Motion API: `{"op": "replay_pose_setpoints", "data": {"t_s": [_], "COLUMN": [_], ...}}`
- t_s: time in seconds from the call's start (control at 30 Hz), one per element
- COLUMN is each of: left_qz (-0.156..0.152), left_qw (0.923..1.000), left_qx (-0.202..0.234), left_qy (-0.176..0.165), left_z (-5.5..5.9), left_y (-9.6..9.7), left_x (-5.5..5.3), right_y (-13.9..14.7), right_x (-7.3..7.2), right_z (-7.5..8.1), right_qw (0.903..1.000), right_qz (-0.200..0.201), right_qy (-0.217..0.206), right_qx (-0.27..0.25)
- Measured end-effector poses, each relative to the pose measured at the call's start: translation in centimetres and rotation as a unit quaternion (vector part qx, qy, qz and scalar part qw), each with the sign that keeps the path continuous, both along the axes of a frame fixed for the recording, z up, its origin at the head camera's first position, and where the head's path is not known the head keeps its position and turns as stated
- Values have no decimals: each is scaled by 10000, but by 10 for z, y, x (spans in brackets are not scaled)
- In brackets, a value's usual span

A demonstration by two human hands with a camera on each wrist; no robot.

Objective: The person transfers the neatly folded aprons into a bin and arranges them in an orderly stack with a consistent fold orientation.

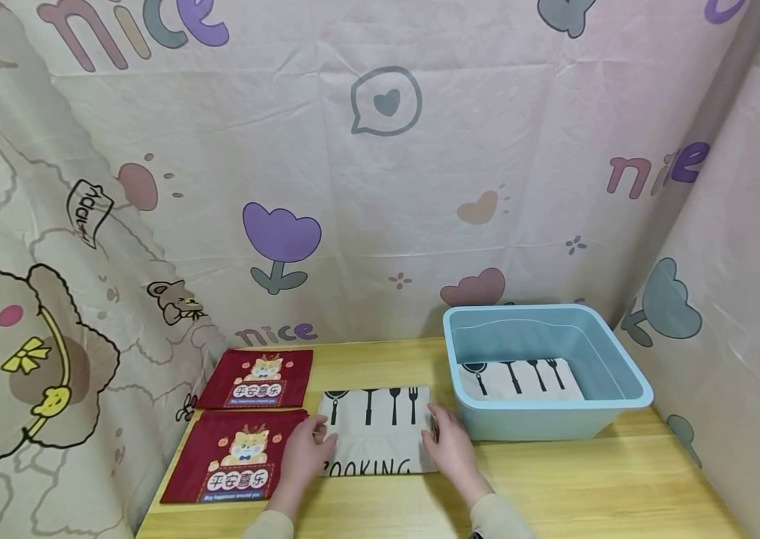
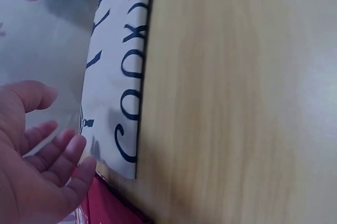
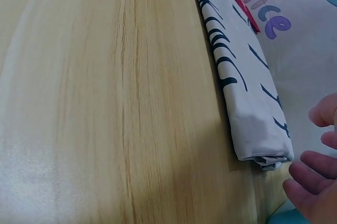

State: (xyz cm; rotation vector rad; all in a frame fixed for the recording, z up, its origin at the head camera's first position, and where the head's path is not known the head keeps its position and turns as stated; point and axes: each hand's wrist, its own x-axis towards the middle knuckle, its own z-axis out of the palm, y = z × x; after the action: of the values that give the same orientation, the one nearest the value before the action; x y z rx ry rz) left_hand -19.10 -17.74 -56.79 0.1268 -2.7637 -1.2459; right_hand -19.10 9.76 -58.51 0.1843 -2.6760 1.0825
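A folded white cloth (image 1: 376,438) printed with black kitchen utensils and the word "COOKING" lies flat on the table between my hands. My left hand (image 1: 305,451) is at its left edge, fingers spread and slightly bent, gripping nothing. In the left wrist view the left fingertips are close beside the cloth (image 2: 113,77); whether they touch it I cannot tell. At the right edge, my right hand (image 1: 452,449) has loosely bent fingers. The right wrist view shows the right hand (image 3: 318,182) just off the rolled end of the cloth (image 3: 253,103), holding nothing.
To the right stands a light blue plastic bin (image 1: 528,423), with another folded utensil-print cloth (image 1: 524,379) inside. Two dark red folded items with a cartoon animal, a rear one (image 1: 218,378) and a front one (image 1: 187,464), lie left on the wooden table (image 1: 380,516). Printed curtains (image 1: 366,187) surround it.
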Motion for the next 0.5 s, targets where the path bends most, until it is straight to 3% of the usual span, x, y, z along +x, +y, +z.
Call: {"op": "replay_pose_setpoints", "data": {"t_s": [0.27,0.5], "left_qz": [527,506], "left_qw": [9936,9871], "left_qx": [803,1262], "left_qy": [-591,-839], "left_z": [0,-3], "left_y": [-8,-13], "left_x": [-7,-10], "right_y": [0,0], "right_x": [0,-2], "right_z": [2,0], "right_qw": [9996,9986], "right_qz": [-162,-274], "right_qy": [-216,-429], "right_qx": [-58,-158]}}
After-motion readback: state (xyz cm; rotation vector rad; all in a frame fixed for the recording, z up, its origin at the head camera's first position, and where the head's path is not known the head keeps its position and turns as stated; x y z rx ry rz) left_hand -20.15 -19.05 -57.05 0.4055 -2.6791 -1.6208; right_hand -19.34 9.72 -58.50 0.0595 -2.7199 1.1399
